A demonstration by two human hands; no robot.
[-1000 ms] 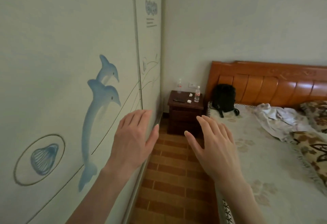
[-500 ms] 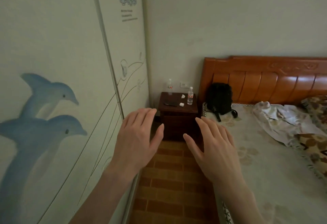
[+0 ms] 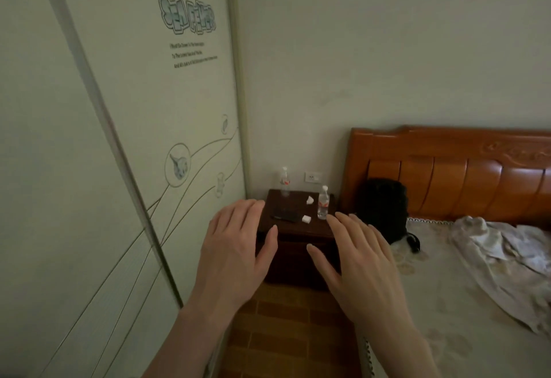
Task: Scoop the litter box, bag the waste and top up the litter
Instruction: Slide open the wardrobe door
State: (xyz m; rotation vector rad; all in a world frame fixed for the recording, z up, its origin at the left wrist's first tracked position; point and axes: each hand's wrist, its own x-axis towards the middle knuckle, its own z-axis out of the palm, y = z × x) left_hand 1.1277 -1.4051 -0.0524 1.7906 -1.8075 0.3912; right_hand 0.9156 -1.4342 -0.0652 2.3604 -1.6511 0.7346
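Between wardrobe and bed: the left hand and right hand float side by side at centre frame, fingers straight, each grip open and empty.
Change: the view has come closer to the nightstand; the dolphin picture has left the wardrobe door at left; the hands keep their pose.
Surface: two bottles, a dark phone.
Litter box: not visible anywhere.
Meaning: I judge the person is walking to find it; scooping is not begun.
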